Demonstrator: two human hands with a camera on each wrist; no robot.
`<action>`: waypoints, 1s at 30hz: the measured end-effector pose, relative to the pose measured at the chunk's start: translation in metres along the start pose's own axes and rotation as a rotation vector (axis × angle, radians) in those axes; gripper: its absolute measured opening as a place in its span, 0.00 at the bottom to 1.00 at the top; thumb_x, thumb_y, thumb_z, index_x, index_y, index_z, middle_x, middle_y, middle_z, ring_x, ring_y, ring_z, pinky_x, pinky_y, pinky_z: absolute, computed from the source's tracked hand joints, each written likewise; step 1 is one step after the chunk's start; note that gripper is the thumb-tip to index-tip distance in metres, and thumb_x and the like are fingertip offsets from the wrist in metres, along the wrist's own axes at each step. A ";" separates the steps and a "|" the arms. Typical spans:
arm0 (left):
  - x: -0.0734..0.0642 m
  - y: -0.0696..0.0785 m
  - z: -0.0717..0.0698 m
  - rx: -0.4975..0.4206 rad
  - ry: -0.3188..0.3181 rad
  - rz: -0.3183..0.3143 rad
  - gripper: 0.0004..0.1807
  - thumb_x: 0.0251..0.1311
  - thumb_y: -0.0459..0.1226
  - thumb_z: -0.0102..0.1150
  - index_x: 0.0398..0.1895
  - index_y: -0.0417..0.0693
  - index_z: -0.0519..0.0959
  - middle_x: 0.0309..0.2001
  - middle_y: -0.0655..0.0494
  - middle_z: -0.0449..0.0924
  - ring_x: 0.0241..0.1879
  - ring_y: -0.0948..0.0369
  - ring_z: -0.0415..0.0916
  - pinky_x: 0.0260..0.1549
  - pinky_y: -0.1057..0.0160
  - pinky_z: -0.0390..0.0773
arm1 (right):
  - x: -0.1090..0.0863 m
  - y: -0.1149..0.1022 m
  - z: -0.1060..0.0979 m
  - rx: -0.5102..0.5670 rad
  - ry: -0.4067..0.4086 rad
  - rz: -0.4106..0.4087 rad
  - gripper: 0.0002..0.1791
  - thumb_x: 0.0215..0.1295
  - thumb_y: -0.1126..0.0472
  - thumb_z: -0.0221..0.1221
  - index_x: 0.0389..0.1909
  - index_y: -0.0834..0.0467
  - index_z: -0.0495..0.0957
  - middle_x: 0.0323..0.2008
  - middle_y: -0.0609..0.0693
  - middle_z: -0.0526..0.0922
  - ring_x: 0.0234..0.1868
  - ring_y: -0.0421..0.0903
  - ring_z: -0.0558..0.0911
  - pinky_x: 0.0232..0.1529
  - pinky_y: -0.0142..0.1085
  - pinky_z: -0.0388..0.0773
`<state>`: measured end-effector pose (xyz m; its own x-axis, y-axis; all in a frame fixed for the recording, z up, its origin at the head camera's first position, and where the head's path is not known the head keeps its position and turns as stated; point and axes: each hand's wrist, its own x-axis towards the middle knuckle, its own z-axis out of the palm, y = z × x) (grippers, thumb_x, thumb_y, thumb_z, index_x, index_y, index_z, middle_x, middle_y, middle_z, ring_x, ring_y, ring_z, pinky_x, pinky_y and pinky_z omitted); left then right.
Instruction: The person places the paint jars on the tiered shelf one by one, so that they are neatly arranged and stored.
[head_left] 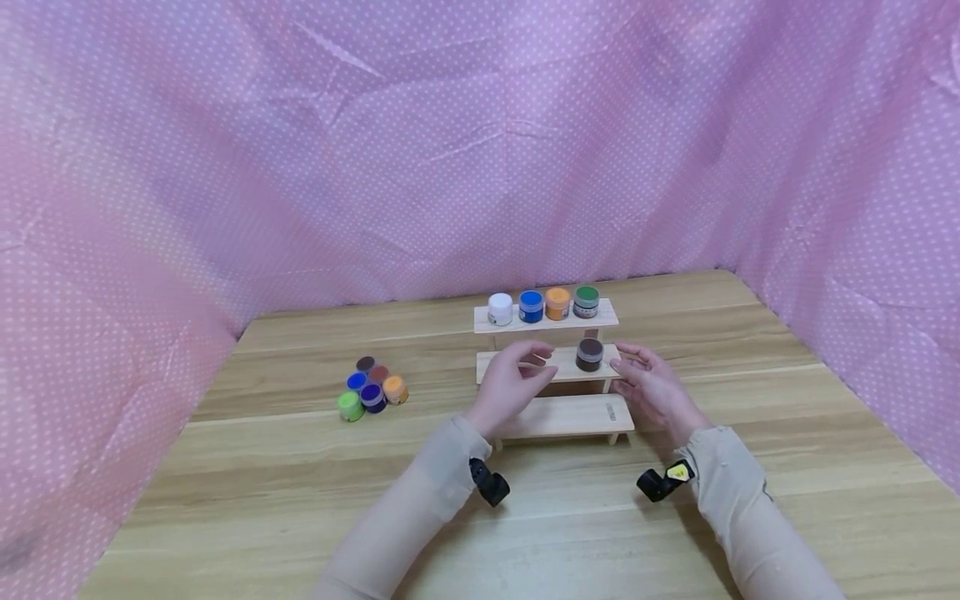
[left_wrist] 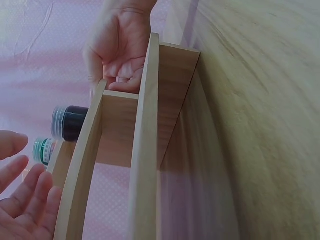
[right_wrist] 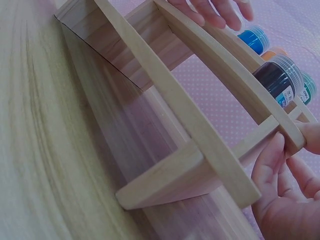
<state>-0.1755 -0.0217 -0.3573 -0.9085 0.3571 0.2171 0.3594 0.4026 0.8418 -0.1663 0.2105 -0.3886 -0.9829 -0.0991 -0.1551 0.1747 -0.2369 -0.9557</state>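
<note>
A three-tier wooden shelf stand is on the table, with a dark brown paint jar near the right end of its middle tier. My left hand hovers by that tier, left of the jar, fingers loosely bent and holding nothing. At the tier's right end, my right hand pinches the board's edge between thumb and fingers. White, blue, orange and green paint jars stand in a row on the top tier. In the left wrist view, the dark jar sits apart from both hands.
To the left on the wooden table, several more paint jars are clustered, among them a light green jar, a purple jar and an orange jar. A pink dotted cloth hangs behind and beside the table.
</note>
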 end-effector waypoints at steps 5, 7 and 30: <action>-0.006 -0.005 -0.002 -0.035 0.007 -0.001 0.15 0.60 0.38 0.59 0.50 0.46 0.77 0.47 0.55 0.79 0.46 0.61 0.77 0.48 0.67 0.77 | -0.002 0.001 -0.001 -0.015 0.004 0.011 0.31 0.66 0.63 0.53 0.67 0.61 0.52 0.34 0.35 0.78 0.35 0.30 0.77 0.39 0.22 0.77; -0.009 -0.007 -0.004 -0.045 0.011 0.000 0.15 0.60 0.38 0.58 0.50 0.46 0.77 0.47 0.55 0.79 0.46 0.61 0.77 0.48 0.67 0.77 | -0.002 0.001 -0.001 -0.022 0.000 0.010 0.32 0.66 0.62 0.54 0.67 0.61 0.52 0.35 0.35 0.78 0.36 0.30 0.77 0.39 0.22 0.77; -0.030 -0.024 -0.035 -0.087 0.052 0.000 0.12 0.60 0.36 0.58 0.47 0.48 0.78 0.45 0.53 0.80 0.46 0.60 0.77 0.49 0.58 0.78 | 0.001 -0.002 0.000 0.025 -0.017 0.009 0.25 0.66 0.64 0.54 0.62 0.58 0.58 0.33 0.38 0.79 0.33 0.32 0.77 0.37 0.22 0.77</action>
<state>-0.1638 -0.0714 -0.3668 -0.9192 0.3118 0.2404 0.3415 0.3276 0.8809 -0.1677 0.2104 -0.3872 -0.9801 -0.1181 -0.1594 0.1854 -0.2597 -0.9477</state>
